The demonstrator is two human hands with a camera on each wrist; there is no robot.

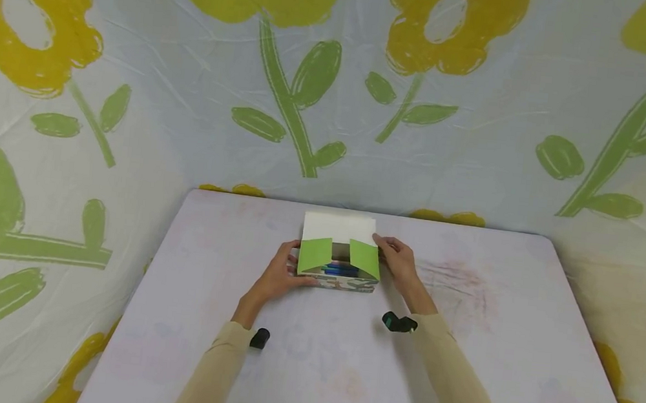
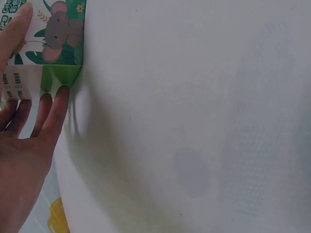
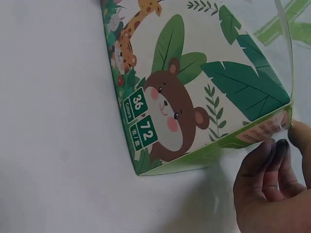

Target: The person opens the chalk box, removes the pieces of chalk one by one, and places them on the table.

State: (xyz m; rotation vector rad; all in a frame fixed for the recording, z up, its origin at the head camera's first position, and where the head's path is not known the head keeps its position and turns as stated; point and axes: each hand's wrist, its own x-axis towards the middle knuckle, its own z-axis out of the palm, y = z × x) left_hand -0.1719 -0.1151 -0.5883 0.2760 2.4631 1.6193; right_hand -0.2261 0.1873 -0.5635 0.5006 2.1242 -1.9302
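Observation:
A printed cardboard box [image 1: 344, 284] with green inner side flaps stands near the middle of the table, its white lid [image 1: 339, 227] raised at the back. Blue and other coloured pens [image 1: 342, 270] show inside between the flaps. My left hand [image 1: 279, 274] grips the box's left end, thumb along the front and fingers against the side. At the lid's right edge and back right corner, my right hand [image 1: 401, 264] has its thumb and curled fingertips close together. The right wrist view shows the box front [image 3: 170, 107] with a bear, leaves and the numbers 36 and 72.
The pale table [image 1: 318, 370] spreads on all sides of the box. A hanging cloth [image 1: 450, 155] with large yellow flowers surrounds it at the back and sides. Dark wrist devices [image 1: 399, 323] sit by both cuffs.

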